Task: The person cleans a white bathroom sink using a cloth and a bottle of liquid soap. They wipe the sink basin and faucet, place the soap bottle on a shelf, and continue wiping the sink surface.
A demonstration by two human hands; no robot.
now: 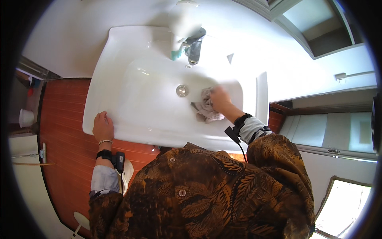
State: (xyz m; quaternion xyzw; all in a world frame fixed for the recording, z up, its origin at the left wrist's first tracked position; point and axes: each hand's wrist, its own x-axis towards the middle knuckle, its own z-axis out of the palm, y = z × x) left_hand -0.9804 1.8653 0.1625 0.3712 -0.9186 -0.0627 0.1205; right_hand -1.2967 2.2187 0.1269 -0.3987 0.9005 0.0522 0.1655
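A crumpled grey cloth (206, 105) lies against the inside of a white washbasin (149, 107), to the right of the metal drain (182, 90). My right hand (220, 98), slightly blurred, grips this cloth from its right side. On the basin's front left corner rests my left hand (103, 127), its fingers bent over the rim and holding no loose object. Behind the drain stands a chrome faucet (195, 49), above the small overflow hole (188, 67).
Beside the faucet is a pale item with a teal lower part (176, 54), partly covered by a blurred white shape (185, 21). Red flooring (65, 119) shows left of the basin. A white bucket (26, 118) stands at far left. An open-fronted cabinet (322, 27) hangs upper right.
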